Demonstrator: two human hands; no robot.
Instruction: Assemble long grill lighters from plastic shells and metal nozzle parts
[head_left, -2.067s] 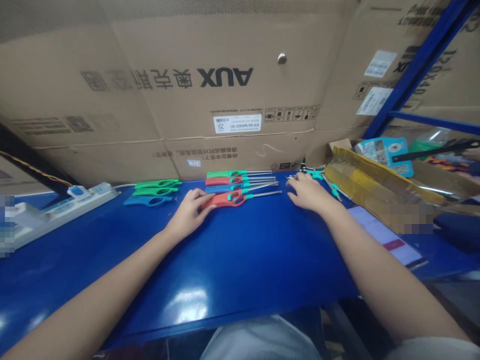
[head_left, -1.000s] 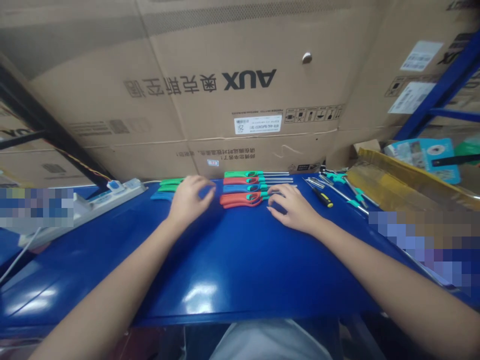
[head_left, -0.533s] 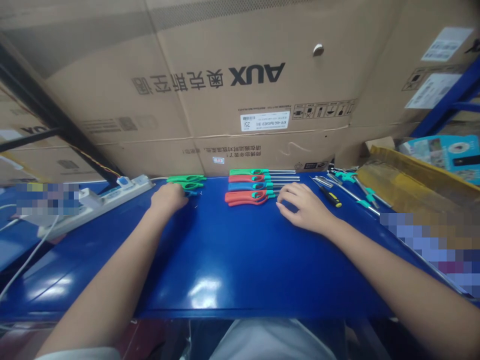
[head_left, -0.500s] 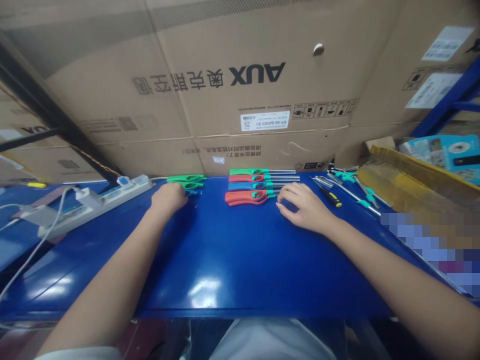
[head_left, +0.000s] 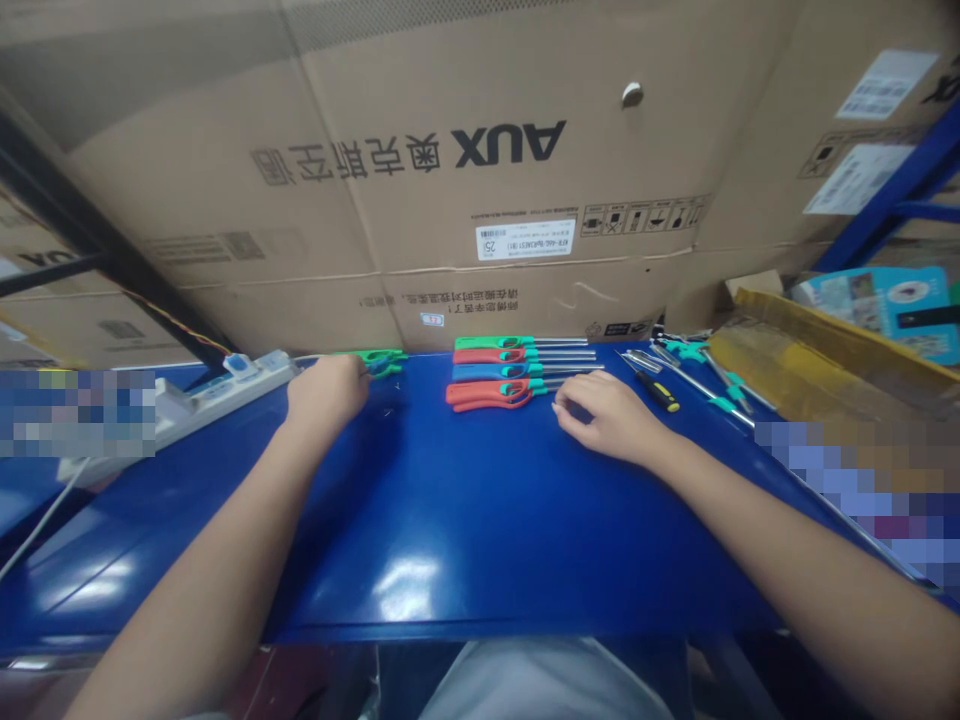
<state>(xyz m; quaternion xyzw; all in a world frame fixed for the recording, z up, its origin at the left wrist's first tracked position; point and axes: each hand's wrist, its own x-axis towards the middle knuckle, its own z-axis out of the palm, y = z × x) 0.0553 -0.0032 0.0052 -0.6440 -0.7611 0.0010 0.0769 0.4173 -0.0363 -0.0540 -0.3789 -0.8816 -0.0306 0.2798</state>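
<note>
My left hand (head_left: 328,390) is closed at the back left, by a small group of green and blue lighter bodies (head_left: 381,358). What its fingers grip is hidden behind the hand. In the middle lies a row of stick lighters with metal tubes pointing right: a green lighter (head_left: 480,343) at the back, then a red lighter (head_left: 480,356), a blue lighter (head_left: 476,372) and red handles (head_left: 480,395) in front. My right hand (head_left: 611,415) rests at the tube ends, fingers loosely curved, a gap between thumb and forefinger; nothing shows in it.
A white power strip (head_left: 225,395) with plugs lies on the left of the blue table (head_left: 465,510). Right of my right hand are a yellow-black screwdriver (head_left: 660,392) and several metal tubes with teal parts (head_left: 721,404). A large cardboard sheet (head_left: 420,230) stands behind.
My left hand has risen slightly and shifted a little left, its wrist more raised. My right hand stays nearly still by the tubes. The view has shifted slightly.
</note>
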